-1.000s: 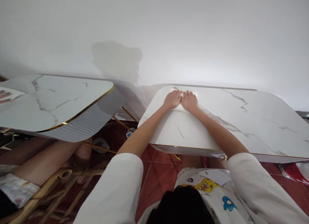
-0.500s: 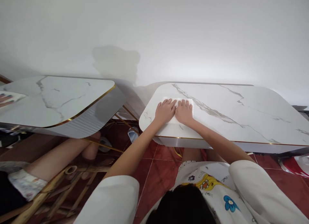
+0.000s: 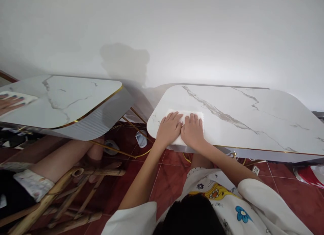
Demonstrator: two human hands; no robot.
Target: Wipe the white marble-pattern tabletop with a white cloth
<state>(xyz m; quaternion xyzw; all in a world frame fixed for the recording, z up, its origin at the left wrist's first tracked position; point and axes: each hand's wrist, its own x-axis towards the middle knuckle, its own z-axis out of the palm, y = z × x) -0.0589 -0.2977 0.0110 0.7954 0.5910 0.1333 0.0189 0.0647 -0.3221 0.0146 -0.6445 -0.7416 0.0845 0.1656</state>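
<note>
My left hand (image 3: 169, 128) lies flat on a white cloth (image 3: 186, 114), its fingers stretched out towards the wall. Right beside it my right hand (image 3: 193, 130) presses on the same cloth, also flat and open, with the thumbs close together. The cloth sits near the left front part of a white marble-patterned tabletop (image 3: 235, 110) with a gold edge. Its middle is partly covered by my hands, while the far edge and right corner show.
At left, another person's hand (image 3: 11, 103) rests on a white cloth on a second marble-patterned table (image 3: 76, 103). Below are that person's legs, a bamboo chair (image 3: 58, 194) and a slipper (image 3: 141, 139). A power strip (image 3: 255, 170) lies on the red tiled floor.
Both my hands and the cloth have slid back towards me, closer to the table's front edge. The other person's hand has moved further right into view.
</note>
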